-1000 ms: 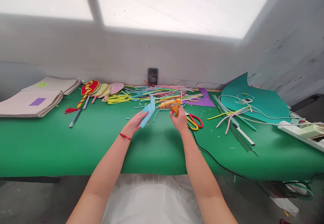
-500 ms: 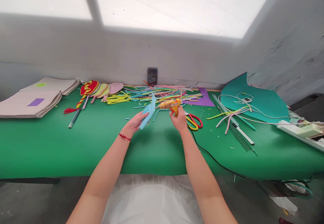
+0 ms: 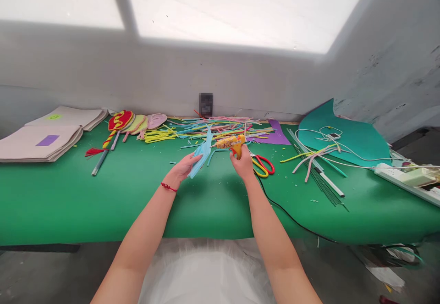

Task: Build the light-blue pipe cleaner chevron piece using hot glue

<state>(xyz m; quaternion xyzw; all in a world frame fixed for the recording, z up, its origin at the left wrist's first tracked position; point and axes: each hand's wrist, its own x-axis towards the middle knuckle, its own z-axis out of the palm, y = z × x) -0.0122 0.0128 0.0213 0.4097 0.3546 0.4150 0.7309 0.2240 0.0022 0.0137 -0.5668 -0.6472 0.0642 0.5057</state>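
Left hand (image 3: 185,165) holds a ribbed blue panel (image 3: 202,152); right hand (image 3: 243,161) grips a yellow glue gun (image 3: 227,143) at its three o'clock. Thin stems (image 3: 220,126) lie toward twelve.

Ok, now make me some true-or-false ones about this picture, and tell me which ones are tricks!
1. The scissors lie on the green table. True.
2. The left hand holds the scissors. False: it holds a light blue piece.
3. The right hand holds a glue gun. True.
4. The glue gun's tip points away from the light blue piece. False: it points toward it.
5. The red bracelet is on the right wrist. False: it is on the left wrist.
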